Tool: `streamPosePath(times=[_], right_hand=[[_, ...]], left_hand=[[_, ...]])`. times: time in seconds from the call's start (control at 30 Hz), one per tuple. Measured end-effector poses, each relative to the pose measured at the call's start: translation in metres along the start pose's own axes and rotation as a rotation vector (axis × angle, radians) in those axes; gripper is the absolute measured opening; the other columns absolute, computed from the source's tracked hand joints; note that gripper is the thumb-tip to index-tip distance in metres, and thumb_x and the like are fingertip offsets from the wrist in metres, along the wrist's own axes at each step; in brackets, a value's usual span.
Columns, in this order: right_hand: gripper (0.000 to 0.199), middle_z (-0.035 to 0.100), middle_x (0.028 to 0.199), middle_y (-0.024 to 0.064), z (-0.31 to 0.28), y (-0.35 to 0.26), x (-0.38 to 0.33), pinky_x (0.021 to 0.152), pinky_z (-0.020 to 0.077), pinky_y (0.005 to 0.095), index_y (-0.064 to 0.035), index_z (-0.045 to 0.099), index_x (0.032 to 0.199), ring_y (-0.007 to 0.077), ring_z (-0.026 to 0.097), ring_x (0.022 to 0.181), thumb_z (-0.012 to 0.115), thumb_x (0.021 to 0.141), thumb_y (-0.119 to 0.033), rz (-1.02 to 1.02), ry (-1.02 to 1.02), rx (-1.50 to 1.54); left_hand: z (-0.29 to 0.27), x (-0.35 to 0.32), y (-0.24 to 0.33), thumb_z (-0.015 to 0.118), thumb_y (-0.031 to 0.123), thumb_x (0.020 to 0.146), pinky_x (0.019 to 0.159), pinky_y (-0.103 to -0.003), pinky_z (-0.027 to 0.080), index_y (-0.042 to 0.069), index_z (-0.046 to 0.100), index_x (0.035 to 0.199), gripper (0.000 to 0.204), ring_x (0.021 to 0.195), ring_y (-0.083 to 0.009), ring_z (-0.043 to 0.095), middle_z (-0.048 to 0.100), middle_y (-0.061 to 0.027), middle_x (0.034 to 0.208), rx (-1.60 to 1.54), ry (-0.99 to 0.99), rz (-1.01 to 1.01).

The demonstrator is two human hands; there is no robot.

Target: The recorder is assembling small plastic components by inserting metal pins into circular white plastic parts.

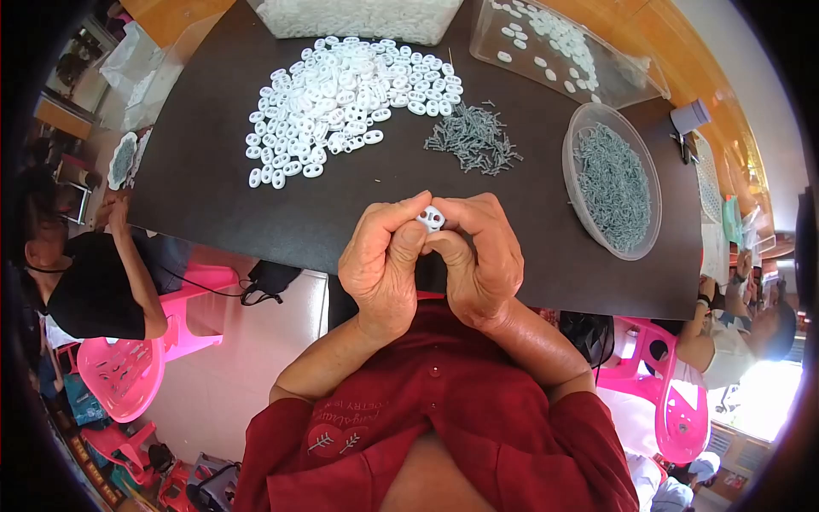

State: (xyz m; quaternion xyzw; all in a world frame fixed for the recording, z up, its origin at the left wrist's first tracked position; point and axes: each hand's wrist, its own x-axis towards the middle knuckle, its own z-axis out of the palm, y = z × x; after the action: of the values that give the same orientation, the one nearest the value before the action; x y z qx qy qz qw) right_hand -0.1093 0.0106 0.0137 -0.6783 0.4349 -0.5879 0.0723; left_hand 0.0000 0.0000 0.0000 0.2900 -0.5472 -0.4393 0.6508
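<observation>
While both hands pinch one white plastic piece [432, 218] | left hand [381, 260], right hand [479, 256]: grip closed | two clear tubs [610, 183]

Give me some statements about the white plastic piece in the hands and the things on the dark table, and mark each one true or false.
1. Both hands, left hand and right hand, pinch one small white plastic piece. True.
2. The round clear bowl holds white pieces. False: it holds grey metal pins.
3. A loose pile of white pieces lies on the dark table. True.
4. The small heap of grey pins lies left of the white pile. False: it lies to its right.
5. The person wears a blue shirt. False: the shirt is red.
</observation>
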Motion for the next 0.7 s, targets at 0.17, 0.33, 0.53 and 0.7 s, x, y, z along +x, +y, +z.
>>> streamPosePath(times=[0.17,0.33,0.53,0.7], right_hand=[[0.034,0.062,0.084,0.0088,0.002,0.001,0.002,0.058,0.0446,0.0282,0.0016,0.060,0.103,0.0196,0.054,0.068,0.070,0.070,0.004,0.006,0.018,-0.004],[0.034,0.062,0.084,0.0086,-0.002,-0.001,0.001,0.058,0.0435,0.0277,0.0018,0.061,0.103,0.0192,0.053,0.068,0.069,0.071,0.004,0.075,-0.028,0.027],[0.024,0.061,0.088,0.0071,-0.008,-0.002,0.001,0.065,0.0431,0.0221,0.0035,0.062,0.103,0.0125,0.053,0.075,0.061,0.080,0.010,0.181,-0.050,0.117],[0.022,0.059,0.088,0.0056,-0.010,-0.008,0.002,0.067,0.0424,0.0208,0.0030,0.063,0.102,0.0091,0.053,0.078,0.056,0.083,0.011,0.412,-0.059,0.274]], left_hand=[[0.000,0.004,0.000,0.056,0.007,0.092,0.056,-0.019,0.040,-0.002,0.062,0.109,0.020,0.065,-0.0061,0.047,0.055,-0.0029,0.081,0.015,0.015,0.021],[-0.005,0.006,0.003,0.056,0.007,0.092,0.060,-0.019,0.040,-0.002,0.062,0.110,0.021,0.069,-0.0063,0.048,0.055,-0.0025,0.083,0.092,-0.016,0.012],[-0.006,0.006,0.008,0.057,0.007,0.091,0.057,-0.019,0.040,-0.001,0.063,0.110,0.022,0.064,-0.0067,0.048,0.054,-0.0022,0.082,0.166,-0.051,-0.009],[-0.008,0.007,0.008,0.058,0.006,0.090,0.056,-0.018,0.040,0.000,0.064,0.110,0.022,0.062,-0.0067,0.048,0.053,-0.0018,0.079,0.221,-0.065,0.005]])
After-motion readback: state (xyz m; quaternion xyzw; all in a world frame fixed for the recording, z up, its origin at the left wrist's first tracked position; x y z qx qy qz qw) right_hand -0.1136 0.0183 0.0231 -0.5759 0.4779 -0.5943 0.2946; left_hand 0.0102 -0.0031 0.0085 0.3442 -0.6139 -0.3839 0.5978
